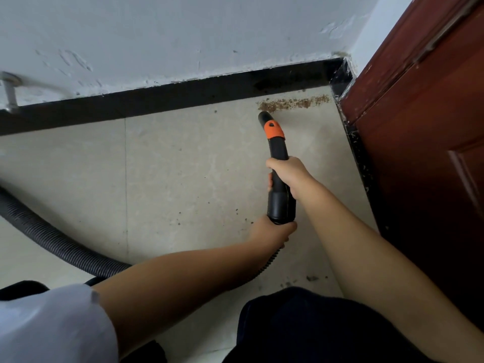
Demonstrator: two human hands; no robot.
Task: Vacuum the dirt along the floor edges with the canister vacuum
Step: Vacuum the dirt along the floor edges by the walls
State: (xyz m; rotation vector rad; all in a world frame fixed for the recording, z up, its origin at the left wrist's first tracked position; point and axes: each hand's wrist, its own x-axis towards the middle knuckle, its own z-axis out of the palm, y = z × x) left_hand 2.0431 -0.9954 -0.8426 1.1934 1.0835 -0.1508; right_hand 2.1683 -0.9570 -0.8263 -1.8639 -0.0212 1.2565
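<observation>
We find no readable text, label, brand, number or sign anywhere here: the black and orange vacuum nozzle (272, 132) carries no legible marking, and neither do the white wall (183, 35) or the red-brown door (424, 127).

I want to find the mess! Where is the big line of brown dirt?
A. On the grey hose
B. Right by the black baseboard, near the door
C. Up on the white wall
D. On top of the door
B: the dirt lies on the floor along the baseboard, close to the door, just ahead of the nozzle.
</observation>
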